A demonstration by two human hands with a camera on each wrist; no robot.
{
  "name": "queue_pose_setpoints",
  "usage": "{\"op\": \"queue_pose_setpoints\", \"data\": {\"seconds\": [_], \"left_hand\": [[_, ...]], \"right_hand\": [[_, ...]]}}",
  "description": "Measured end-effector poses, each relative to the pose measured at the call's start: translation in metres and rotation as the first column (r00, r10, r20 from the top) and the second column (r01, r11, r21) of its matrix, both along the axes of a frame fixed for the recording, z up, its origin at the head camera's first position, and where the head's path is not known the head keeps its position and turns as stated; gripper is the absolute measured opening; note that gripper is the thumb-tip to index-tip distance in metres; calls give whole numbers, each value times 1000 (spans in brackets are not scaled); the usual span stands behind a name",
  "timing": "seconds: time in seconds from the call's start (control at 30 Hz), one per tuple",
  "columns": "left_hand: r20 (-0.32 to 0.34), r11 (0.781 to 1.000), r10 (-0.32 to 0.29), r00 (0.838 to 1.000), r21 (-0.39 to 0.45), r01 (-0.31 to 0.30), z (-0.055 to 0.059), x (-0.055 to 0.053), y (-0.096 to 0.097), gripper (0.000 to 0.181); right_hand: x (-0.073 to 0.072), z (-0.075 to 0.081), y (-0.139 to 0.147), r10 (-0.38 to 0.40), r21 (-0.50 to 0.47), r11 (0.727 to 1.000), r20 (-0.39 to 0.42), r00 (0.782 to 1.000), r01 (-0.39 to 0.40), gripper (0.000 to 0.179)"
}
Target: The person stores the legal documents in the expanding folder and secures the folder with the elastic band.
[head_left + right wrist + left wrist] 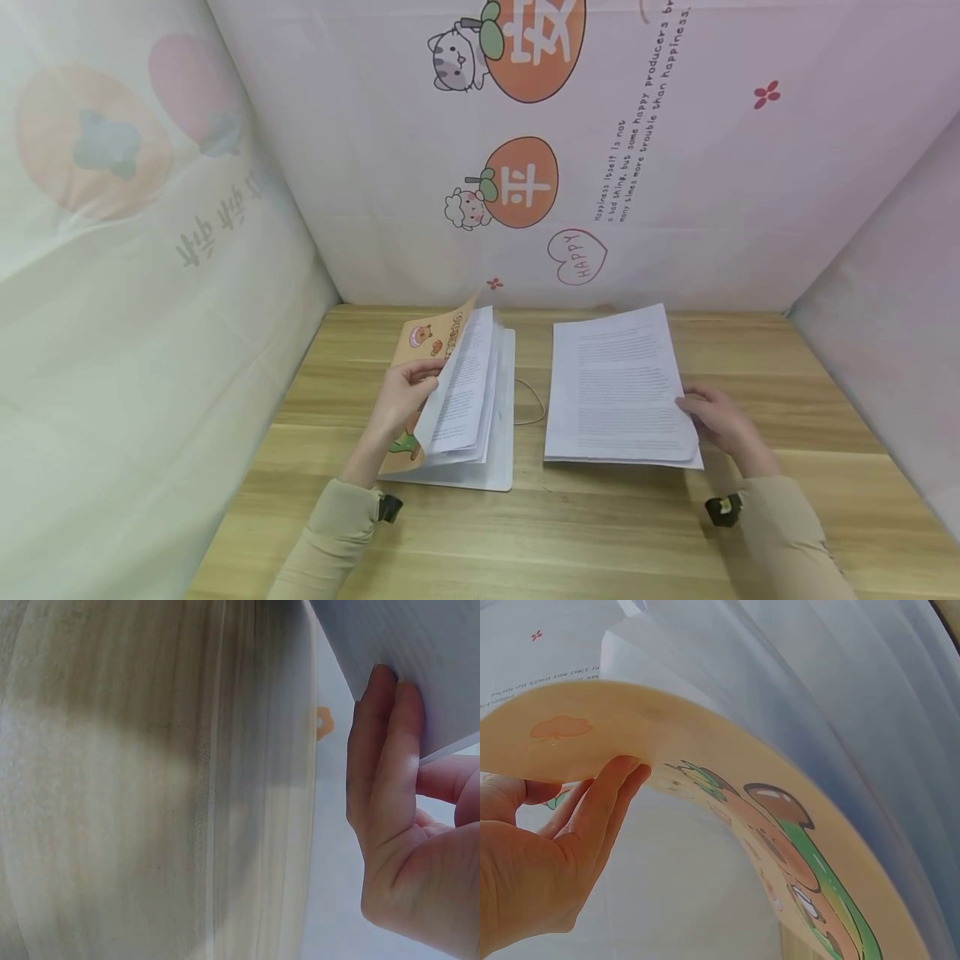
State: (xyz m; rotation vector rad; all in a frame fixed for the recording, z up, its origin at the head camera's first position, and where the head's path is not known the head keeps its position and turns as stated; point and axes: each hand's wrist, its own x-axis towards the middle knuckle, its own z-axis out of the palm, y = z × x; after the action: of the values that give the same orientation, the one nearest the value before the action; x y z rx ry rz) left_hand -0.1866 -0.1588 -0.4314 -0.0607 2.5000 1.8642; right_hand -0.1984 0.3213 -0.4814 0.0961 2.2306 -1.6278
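Note:
My left hand (405, 393) pinches the free edge of an orange cartoon-printed folder cover (441, 329), lifting it partway open. In the left wrist view the cover (727, 742) bows in a curve, with the fingertips on its printed face. Printed sheets (463, 396) and clear sleeves stand fanned inside the folder. On the right, my right hand (722, 419) grips the right edge of a stack of printed paper (611, 387), thumb on top. The right wrist view shows two fingers along the underside of the stack (442, 667), which is tilted up off the table.
An elastic cord (542, 404) loops out from the folder's right side onto the wooden table (570, 533). White cloth walls with cartoon prints enclose the back (675, 258) and both sides. A dark wrist device (723, 510) sits at the right cuff, another (389, 507) at the left.

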Motion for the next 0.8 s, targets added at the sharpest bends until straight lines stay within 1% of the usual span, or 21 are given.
{"op": "queue_pose_setpoints", "data": {"seconds": [0.13,0.3,0.5,0.67,0.8], "left_hand": [[0,1000,2,1000,6,-2,-1,0,0,36],[2,1000,3,1000,10,-3,-1,0,1,36],[-4,1000,2,1000,9,-2,0,0,-1,36],[-6,1000,-1,1000,15,1,1,0,-2,36],[-3,1000,-3,1000,22,3,0,-1,-2,36]], "right_hand": [[-1,0,2,15,-27,1000,7,1000,-15,58],[-3,1,1,13,-54,998,17,1000,-12,61],[-2,5,-7,-2,-72,997,0,1000,2,59],[-3,3,-14,1,-82,997,-17,1000,-3,57],[-5,2,-20,5,-99,995,-6,1000,-5,58]]}}
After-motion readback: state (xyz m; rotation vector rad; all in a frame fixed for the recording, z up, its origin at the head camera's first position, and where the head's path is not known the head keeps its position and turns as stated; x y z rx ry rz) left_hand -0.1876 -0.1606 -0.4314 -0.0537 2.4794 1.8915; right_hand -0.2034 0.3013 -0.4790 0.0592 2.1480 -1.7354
